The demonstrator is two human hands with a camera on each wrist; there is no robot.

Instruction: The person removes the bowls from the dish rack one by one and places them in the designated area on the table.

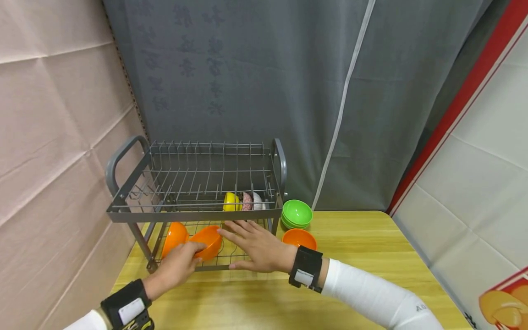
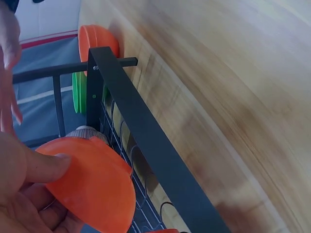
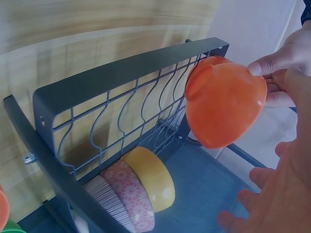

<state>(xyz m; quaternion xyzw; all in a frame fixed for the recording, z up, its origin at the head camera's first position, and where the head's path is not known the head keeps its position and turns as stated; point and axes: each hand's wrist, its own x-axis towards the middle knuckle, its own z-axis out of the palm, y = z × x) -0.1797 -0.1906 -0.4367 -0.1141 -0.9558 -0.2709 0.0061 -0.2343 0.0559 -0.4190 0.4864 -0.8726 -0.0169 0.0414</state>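
Observation:
My left hand [image 1: 187, 256] grips an orange bowl [image 1: 208, 241] by its rim, thumb on the outside, holding it tilted over the lower tier of a grey wire dish rack [image 1: 194, 213]. The left wrist view shows the thumb [image 2: 51, 165] pressed on that bowl [image 2: 97, 189]. My right hand [image 1: 247, 240] lies flat with straight, spread fingers just right of the bowl, holding nothing. In the right wrist view the bowl [image 3: 226, 104] hangs above the rack's wires, with the right hand [image 3: 277, 194] apart from it.
A second orange bowl [image 1: 175, 237] leans in the lower tier at left. Yellow [image 1: 231, 201], pink [image 1: 246, 201] and striped [image 1: 257, 201] bowls stand at its back. Stacked green bowls [image 1: 297, 213] and another orange bowl [image 1: 299, 238] sit on the wooden table [image 1: 371, 247] right of the rack.

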